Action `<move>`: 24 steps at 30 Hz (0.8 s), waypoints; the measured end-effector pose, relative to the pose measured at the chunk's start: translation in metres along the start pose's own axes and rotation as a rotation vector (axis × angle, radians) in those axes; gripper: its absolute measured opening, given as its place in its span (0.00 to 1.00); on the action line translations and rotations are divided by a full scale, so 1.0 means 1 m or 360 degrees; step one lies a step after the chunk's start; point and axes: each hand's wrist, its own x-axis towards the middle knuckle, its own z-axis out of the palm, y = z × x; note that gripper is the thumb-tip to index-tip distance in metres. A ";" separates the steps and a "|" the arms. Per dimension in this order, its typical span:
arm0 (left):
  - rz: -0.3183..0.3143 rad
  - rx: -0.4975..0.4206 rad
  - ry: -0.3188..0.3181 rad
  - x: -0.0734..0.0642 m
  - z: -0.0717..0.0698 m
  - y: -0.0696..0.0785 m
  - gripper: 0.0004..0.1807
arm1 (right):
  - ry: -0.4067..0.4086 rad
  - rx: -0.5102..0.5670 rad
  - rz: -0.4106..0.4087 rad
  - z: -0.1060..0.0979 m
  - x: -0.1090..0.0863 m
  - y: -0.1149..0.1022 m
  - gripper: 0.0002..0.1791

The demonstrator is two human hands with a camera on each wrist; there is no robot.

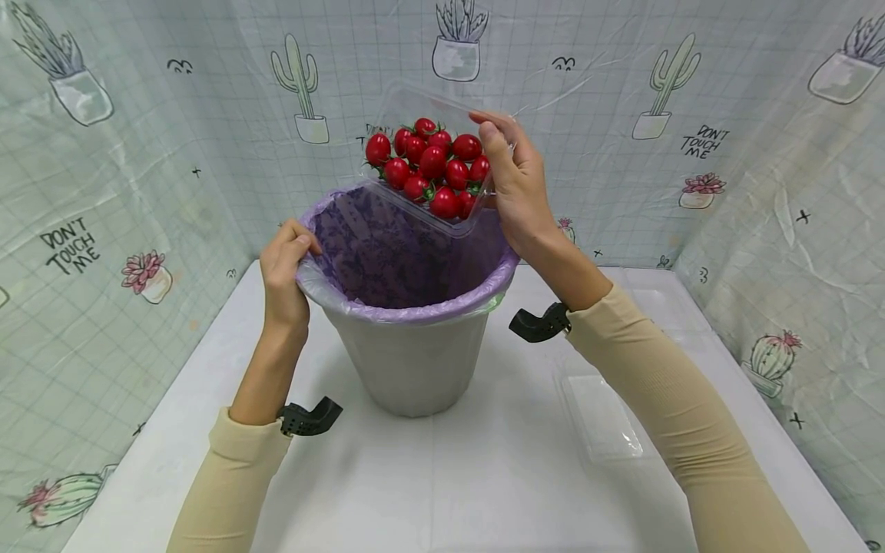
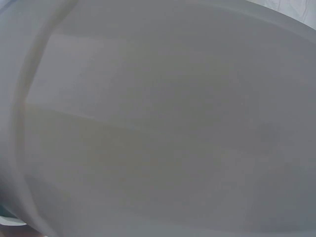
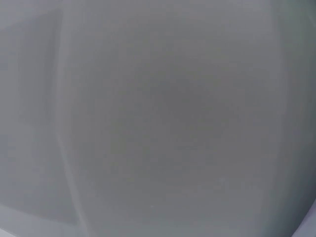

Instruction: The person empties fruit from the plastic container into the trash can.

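Observation:
My right hand (image 1: 520, 180) holds a clear plastic container (image 1: 452, 228) by its right end, thumb on the near side. Red cherry tomatoes (image 1: 432, 162) with green stems lie in it, and it tilts toward me above the far part of the bin's mouth. The light grey trash bin (image 1: 415, 369) stands upright, lined with a purple bag (image 1: 387, 253) folded over its rim. At the rim's left side, my left hand (image 1: 282, 265) grips the bag-covered edge with curled fingers. Both wrist views are filled by the bin's pale wall (image 2: 168, 123), with neither hand showing there.
On the white table (image 1: 373, 491), a clear, shallow plastic piece (image 1: 601, 418) lies right of the bin, partly behind the right sleeve. Another faint clear plastic piece (image 1: 657, 307) is farther back on the right. Cactus-printed sheeting (image 1: 387, 46) encloses the back and both sides.

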 end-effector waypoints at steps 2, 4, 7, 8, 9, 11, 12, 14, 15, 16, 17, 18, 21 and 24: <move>0.0000 0.0000 -0.0001 0.000 0.000 0.000 0.14 | -0.0003 -0.0001 -0.0002 0.000 0.000 0.000 0.19; 0.0001 0.0002 0.0000 0.000 0.000 0.001 0.14 | -0.0004 -0.0005 -0.0004 0.000 0.000 0.000 0.19; 0.0000 0.0000 0.0000 0.000 0.000 0.000 0.14 | -0.0004 -0.0007 -0.0002 0.000 0.000 0.000 0.19; -0.0001 -0.0001 0.0000 0.000 0.000 0.000 0.14 | -0.0004 -0.0008 -0.0001 0.000 0.000 0.000 0.19; 0.0000 -0.0001 0.0000 0.000 0.000 0.000 0.14 | -0.0005 -0.0010 -0.0001 0.000 0.000 0.000 0.19; 0.0001 -0.0004 -0.0002 0.000 0.000 0.000 0.14 | -0.0006 -0.0012 -0.0003 0.000 0.000 0.000 0.19; 0.0002 -0.0003 -0.0003 0.000 0.000 0.000 0.14 | -0.0007 -0.0013 -0.0005 0.000 0.000 0.000 0.19; 0.0005 -0.0003 -0.0003 0.001 0.000 0.000 0.14 | -0.0007 -0.0013 -0.0008 0.000 0.000 0.000 0.19; 0.0007 -0.0002 -0.0002 0.001 0.000 0.000 0.14 | -0.0009 -0.0015 -0.0011 0.000 0.000 0.000 0.19; 0.0008 -0.0003 -0.0002 0.001 0.000 0.000 0.14 | -0.0008 -0.0013 -0.0010 0.000 0.000 0.000 0.19; 0.0009 -0.0002 -0.0003 0.001 0.000 0.000 0.14 | -0.0008 -0.0012 -0.0010 0.000 0.000 0.000 0.19; 0.0009 0.0000 -0.0002 0.001 0.000 0.000 0.14 | -0.0009 -0.0012 -0.0010 0.000 0.000 0.000 0.19; 0.0009 0.0001 -0.0002 0.001 0.000 -0.001 0.13 | -0.0011 -0.0006 -0.0008 0.000 0.000 0.000 0.18; 0.0012 0.0001 -0.0005 0.001 0.000 -0.002 0.13 | -0.0012 0.0005 -0.0008 0.001 -0.001 0.000 0.18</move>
